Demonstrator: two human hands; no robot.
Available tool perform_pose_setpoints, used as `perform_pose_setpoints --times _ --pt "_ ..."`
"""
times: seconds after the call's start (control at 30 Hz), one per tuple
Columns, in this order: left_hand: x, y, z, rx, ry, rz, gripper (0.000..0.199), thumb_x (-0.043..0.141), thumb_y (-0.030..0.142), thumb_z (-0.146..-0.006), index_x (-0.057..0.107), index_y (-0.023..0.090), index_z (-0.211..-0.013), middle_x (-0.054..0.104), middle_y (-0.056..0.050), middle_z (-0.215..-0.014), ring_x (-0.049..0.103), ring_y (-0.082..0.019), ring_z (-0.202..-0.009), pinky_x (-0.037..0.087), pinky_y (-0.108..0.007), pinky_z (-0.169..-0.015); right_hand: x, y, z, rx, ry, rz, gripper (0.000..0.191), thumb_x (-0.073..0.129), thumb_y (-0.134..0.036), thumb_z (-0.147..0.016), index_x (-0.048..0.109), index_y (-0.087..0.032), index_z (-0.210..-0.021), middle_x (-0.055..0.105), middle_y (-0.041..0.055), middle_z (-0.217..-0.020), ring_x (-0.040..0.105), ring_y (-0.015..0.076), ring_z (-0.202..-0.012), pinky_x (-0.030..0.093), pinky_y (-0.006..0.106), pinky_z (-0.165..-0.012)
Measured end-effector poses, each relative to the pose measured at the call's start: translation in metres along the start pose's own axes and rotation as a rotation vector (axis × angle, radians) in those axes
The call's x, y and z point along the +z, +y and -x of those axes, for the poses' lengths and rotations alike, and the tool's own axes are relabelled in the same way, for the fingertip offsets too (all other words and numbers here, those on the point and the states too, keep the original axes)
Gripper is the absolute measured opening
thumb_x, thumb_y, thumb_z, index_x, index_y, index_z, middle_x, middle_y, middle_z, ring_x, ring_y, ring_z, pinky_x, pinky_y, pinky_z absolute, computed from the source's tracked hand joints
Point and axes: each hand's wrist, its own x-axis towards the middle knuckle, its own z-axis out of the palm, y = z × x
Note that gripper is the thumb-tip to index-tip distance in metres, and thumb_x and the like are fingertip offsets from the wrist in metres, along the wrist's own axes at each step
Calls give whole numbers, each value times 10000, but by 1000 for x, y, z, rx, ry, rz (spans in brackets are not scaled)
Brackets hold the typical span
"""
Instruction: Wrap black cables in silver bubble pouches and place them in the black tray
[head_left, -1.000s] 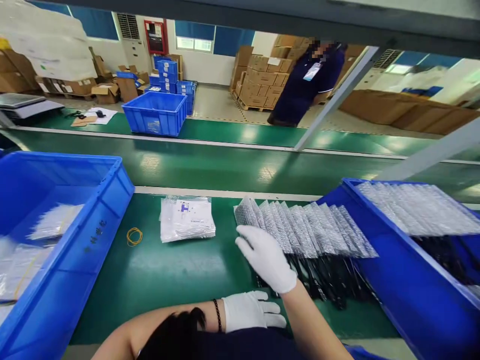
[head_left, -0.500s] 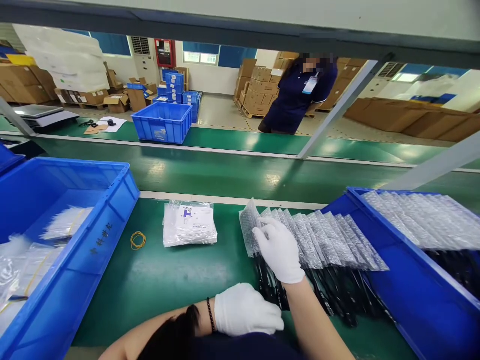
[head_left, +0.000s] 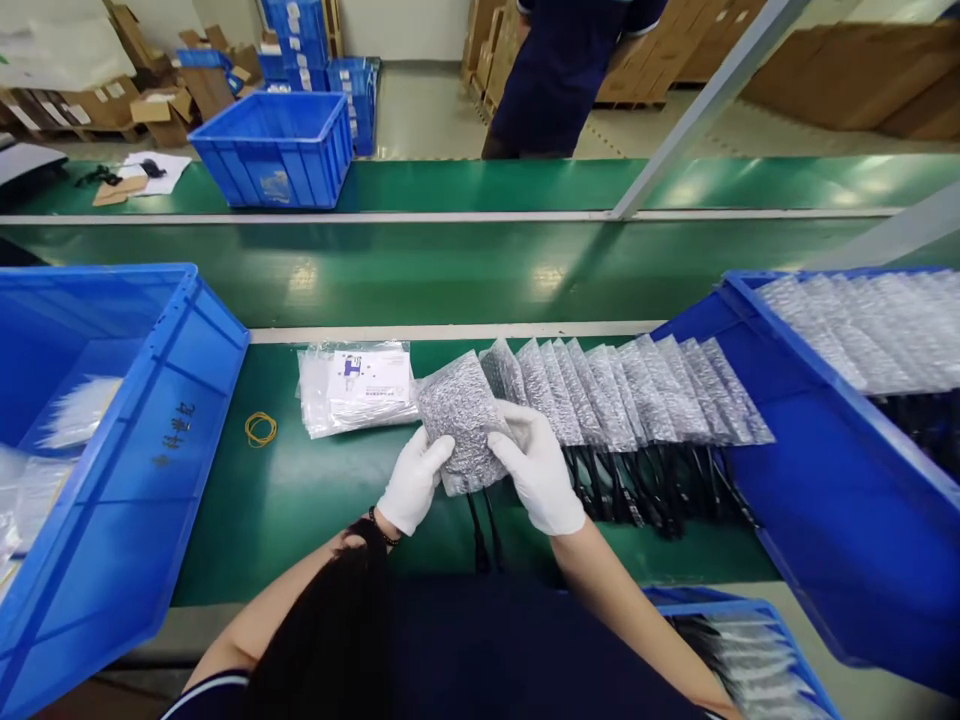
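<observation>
Both my hands wear white gloves. Between them is a bubble-wrap pouch (head_left: 463, 420), tilted, with two black cables (head_left: 480, 535) hanging from its lower end. My left hand (head_left: 414, 480) grips its lower left side, thumb on top. My right hand (head_left: 538, 470) pinches the right side, thumb on the front and fingers behind. What the pouch contains is hidden. To the right lies an overlapping row of similar bubble-wrap pouches (head_left: 615, 395) with black cables (head_left: 637, 490) sticking out toward me. Left of the held pouch is a stack of clear bags with printed white cards (head_left: 371, 378).
Yellow rubber bands (head_left: 260, 429) lie on the green bench (head_left: 315, 530). A blue bin (head_left: 187, 420) with bagged items stands left; another blue bin (head_left: 840, 520) with wrapped pouches tilts at right. A lower bin (head_left: 780, 625) sits below the edge. A person (head_left: 570, 80) stands across the bench.
My right hand has brought a pouch left from the row's end. My left hand has risen from the bench edge and gripped it too. The view has tipped downward.
</observation>
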Motion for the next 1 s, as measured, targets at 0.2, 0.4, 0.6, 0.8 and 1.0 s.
perform_pose_setpoints --times 0.2,0.4,0.6,0.8,1.0 --pt "-4 7 2 -71 35 15 440 792 381 -851 615 127 -1164 610 -108 -1201 517 -331 -1172 415 -420 -1020 -29 -8 4 -177 -526 442 989 788 -549 -769 265 -221 -1542 106 110 -1601 128 366 -1443 251 537 -1170" --pt "-12 5 -3 -168 30 12 481 784 422 -857 592 126 -1184 624 -114 -1138 591 -286 -1023 487 -392 -916 -21 0 0 -67 -391 435 419 612 -423 -897 615 -237 -1273 388 63 -1502 338 292 -1388 354 468 -1131" --pt "-24 -5 -2 -120 -10 -208 426 719 357 -921 584 132 -1257 568 -106 -1287 488 -319 -1220 375 -408 -1071 -7 -1 1 196 -95 355 182 631 -405 -794 629 -223 -780 705 54 -986 621 284 -1061 474 396 -916" --pt "-18 2 0 -133 -109 -298 431 680 336 -951 558 142 -1316 549 -102 -1320 471 -331 -1241 366 -437 -1081 -9 -12 0 369 -84 404 262 682 -411 -744 541 -214 -642 579 -35 -646 532 172 -637 405 290 -611" --pt "-17 5 -1 -130 -137 -309 451 690 361 -944 561 147 -1319 544 -102 -1326 464 -330 -1249 353 -443 -1093 -12 -12 -3 356 -116 391 335 681 -419 -766 475 -210 -603 516 -51 -595 475 154 -604 358 277 -581"
